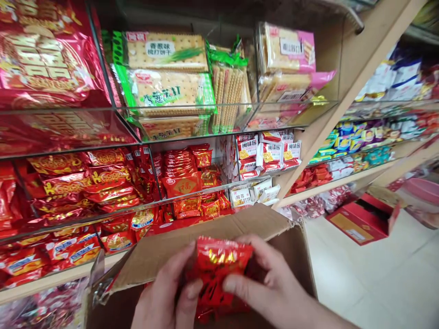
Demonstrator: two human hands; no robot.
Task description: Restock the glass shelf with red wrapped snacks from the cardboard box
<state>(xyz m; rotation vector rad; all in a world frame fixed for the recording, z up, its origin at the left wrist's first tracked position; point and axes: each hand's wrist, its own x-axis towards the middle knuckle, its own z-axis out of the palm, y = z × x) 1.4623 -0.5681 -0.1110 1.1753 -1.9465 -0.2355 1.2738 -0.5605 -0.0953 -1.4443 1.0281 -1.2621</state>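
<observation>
Both hands hold red foil snack packets (224,260) with gold print, just above an open cardboard box (206,233). My left hand (171,288) grips them along the left edge, its thumb near the front. On the right side, my right hand (270,283) has its thumb pressed on the front face and its fingers curled behind. More red foil shows just below the held packets; how many are in the hands I cannot tell. Much of the box's inside is hidden by my hands.
Clear-fronted shelves hold green-wrapped crackers (171,89), pink-wrapped crackers (286,50), red packets (181,178) and white-and-red packets (270,153). A wooden shelf upright (336,123) slants at right. An open red box (363,219) sits on the tiled floor (343,269).
</observation>
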